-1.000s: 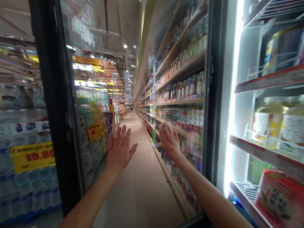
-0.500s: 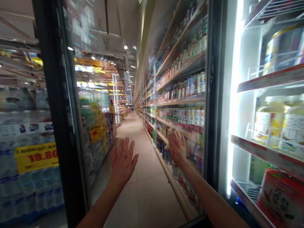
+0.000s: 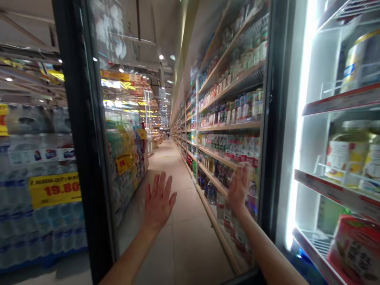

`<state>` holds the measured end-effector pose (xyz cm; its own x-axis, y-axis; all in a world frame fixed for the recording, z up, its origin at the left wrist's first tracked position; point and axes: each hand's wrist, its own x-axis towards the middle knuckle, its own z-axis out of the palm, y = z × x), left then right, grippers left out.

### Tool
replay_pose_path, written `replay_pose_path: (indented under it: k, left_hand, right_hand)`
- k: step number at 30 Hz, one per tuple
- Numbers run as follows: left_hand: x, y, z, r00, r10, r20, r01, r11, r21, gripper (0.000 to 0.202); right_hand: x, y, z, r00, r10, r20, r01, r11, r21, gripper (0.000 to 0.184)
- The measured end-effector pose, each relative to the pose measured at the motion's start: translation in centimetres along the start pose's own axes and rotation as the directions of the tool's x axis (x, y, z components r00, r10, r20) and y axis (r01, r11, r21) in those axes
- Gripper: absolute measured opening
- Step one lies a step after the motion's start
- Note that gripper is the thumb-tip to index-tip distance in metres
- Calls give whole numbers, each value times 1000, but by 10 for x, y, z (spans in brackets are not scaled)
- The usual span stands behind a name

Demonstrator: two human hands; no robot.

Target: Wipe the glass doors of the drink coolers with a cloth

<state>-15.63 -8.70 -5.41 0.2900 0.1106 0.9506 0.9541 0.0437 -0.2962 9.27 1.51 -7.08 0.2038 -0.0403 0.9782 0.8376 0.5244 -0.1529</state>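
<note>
An open glass cooler door (image 3: 184,245) in a black frame stands right in front of me. My left hand (image 3: 158,200) lies flat against the glass, fingers spread, with nothing in it. Toward the right side of the pane, my right hand (image 3: 237,190) presses a pale, crumpled cloth (image 3: 244,164) to the glass. Only a bit of the cloth shows past the fingertips; the palm covers the rest, and its exact kind is unclear.
On the right is the lit cooler, with bottles (image 3: 341,154) and a red package (image 3: 356,249) on its shelves (image 3: 335,190). Stacked bottled water (image 3: 38,225) with a yellow price sign (image 3: 55,190) stands left. Drink shelves and an aisle show in the glass.
My right hand has slid right across the glass with the cloth, toward the frame. My left hand keeps its place on the pane. The view has shifted slightly.
</note>
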Motion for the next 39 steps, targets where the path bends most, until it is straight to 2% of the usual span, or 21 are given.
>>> replay_pose_path:
  k: [2,3,5,7,8,9,12,14,15,17,19,21,23,25,27,28,30,32,34,36,39]
  left_hand:
    - [-1,1,0,1000,-8,5,8,1000,-5,71]
    - [-1,1,-1,1000,-8,4,8,1000,-8,71]
    - [-1,1,-1,1000,-3,-1,3,1000,-10,72]
    - [-1,0,-2,1000,2,-2,-2,1000,-7,72]
    - [-1,-1,-2,1000,5,-2,-5,1000,-7,72]
    - [-2,-1,-3,1000,7,-1,-7,1000,-7,72]
    - [-3,0,-2,1000,11,-4,-11,1000,-3,72]
    - [-4,2,-1,1000,4,-5,-4,1000,8,71]
    - [-4,2,-1,1000,3,-4,-3,1000,10,71]
    - [-5,2,-1,1000,2,-9,-2,1000,9,71]
    - [-5,2,-1,1000,0,-13,0,1000,6,71]
    - [-4,1,-2,1000,2,-9,-2,1000,0,71]
    - [-5,1,-2,1000,5,-5,-5,1000,-4,71]
    - [-5,1,-2,1000,10,-4,-10,1000,-6,72]
    - [-6,2,-2,1000,6,-1,-6,1000,-1,72]
    - [-6,2,-2,1000,3,1,-3,1000,3,71]
    - [-6,1,-2,1000,0,2,0,1000,10,71]
    - [-6,1,-3,1000,-2,2,2,1000,12,71]
    - [-6,1,-3,1000,-1,5,1,1000,0,71]
    - [-7,1,-3,1000,-9,3,10,1000,-20,71]
    - [-8,2,-1,1000,-24,6,24,998,-52,70]
  right_hand:
    - [1,-7,3,988,142,-57,-142,990,1,53]
    - [-1,-19,4,991,130,-21,-130,991,18,54]
    - [-10,-45,5,990,-71,122,60,994,87,56]
    - [-17,-56,2,920,-322,223,287,942,175,58]
    - [-19,-53,1,894,-382,233,343,919,191,59]
    - [-18,-44,-1,901,-378,214,345,922,176,59]
    - [-7,-12,-3,996,-81,31,80,996,45,57]
    - [-1,-11,0,996,70,-57,-69,997,20,55]
    - [-2,-20,2,997,69,-39,-68,997,27,56]
    - [-9,-46,4,988,-114,104,106,991,84,58]
    - [-19,-64,4,901,-374,219,338,923,186,61]
    - [-23,-59,0,847,-485,215,444,870,215,63]
    - [-18,-35,-4,908,-392,146,374,917,139,63]
    - [-9,-13,-5,982,-184,38,182,982,47,60]
    - [-4,-11,-3,999,-29,-36,29,999,17,56]
    - [-4,-18,-2,1000,-16,-25,17,1000,26,56]
    - [-12,-40,0,986,-141,88,133,987,90,57]
    - [-21,-56,0,918,-345,197,312,932,183,59]
    - [-26,-50,-3,876,-432,215,394,897,200,61]
    - [-22,-29,-6,928,-335,163,319,941,116,61]
    - [-13,-7,-6,998,-49,29,48,999,20,57]
